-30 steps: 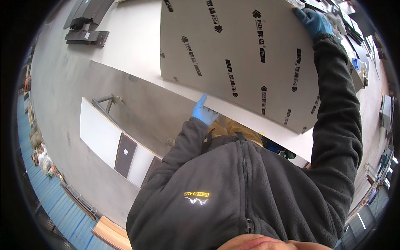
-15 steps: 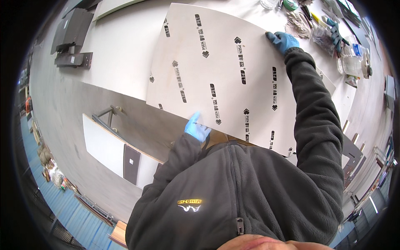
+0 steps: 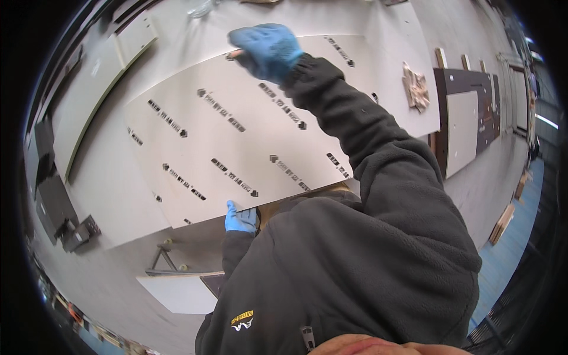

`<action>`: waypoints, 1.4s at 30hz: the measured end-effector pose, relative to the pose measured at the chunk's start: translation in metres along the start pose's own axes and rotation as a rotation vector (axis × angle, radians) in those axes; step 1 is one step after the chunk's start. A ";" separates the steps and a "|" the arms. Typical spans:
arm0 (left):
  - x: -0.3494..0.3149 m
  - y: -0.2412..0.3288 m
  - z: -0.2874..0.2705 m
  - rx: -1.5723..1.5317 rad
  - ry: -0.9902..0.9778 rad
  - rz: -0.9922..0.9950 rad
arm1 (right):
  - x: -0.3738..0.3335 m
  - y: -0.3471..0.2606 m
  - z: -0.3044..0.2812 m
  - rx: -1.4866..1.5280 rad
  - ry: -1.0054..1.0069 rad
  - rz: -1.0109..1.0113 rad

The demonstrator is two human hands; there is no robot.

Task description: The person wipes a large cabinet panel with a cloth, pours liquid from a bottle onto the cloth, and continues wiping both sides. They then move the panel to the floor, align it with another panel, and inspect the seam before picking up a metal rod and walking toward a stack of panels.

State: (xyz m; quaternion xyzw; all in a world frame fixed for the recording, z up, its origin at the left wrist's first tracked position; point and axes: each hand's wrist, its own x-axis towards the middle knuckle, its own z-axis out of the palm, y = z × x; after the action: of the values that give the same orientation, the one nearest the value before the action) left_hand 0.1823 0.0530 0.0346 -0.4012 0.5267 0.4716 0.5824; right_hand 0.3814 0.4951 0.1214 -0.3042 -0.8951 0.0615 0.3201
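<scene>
A large white panel (image 3: 207, 142) with rows of dark printed marks lies in front of me on a white worktop (image 3: 112, 207). My left hand (image 3: 241, 220), in a blue glove, holds the panel's near edge, its thumb up along the rim; the underside of the grip is hidden. At the far edge is my right hand (image 3: 269, 52), also blue-gloved and blurred. Its fingers are curled together, and a small skin-toned bit shows at their tips. Whether it pinches something there is unclear.
A long pale board (image 3: 100, 89) and dark grey blocks (image 3: 56, 204) sit on the left. Crumpled beige gloves (image 3: 416, 87) lie at the right. Dark panels (image 3: 467, 112) stand beyond them. A wheeled frame (image 3: 168, 257) and a white board (image 3: 183, 294) are below.
The view has swung to the right. My right hand has shifted along the panel's far edge and its fingers have curled. My left hand still holds the near edge.
</scene>
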 end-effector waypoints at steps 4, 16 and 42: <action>-0.001 0.002 0.002 0.065 0.085 0.023 | -0.130 0.072 -0.089 -0.187 0.174 0.258; -0.012 -0.008 0.001 0.183 0.021 0.165 | -0.389 0.238 -0.187 -0.740 -0.034 1.152; 0.017 0.023 -0.041 0.105 -0.347 0.074 | 0.070 -0.070 0.142 0.205 -0.033 0.731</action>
State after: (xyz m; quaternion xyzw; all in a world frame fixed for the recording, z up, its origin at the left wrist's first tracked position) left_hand 0.1499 0.0208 0.0133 -0.2632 0.4569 0.5267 0.6668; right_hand 0.2168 0.4912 0.0687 -0.5689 -0.7217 0.2659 0.2913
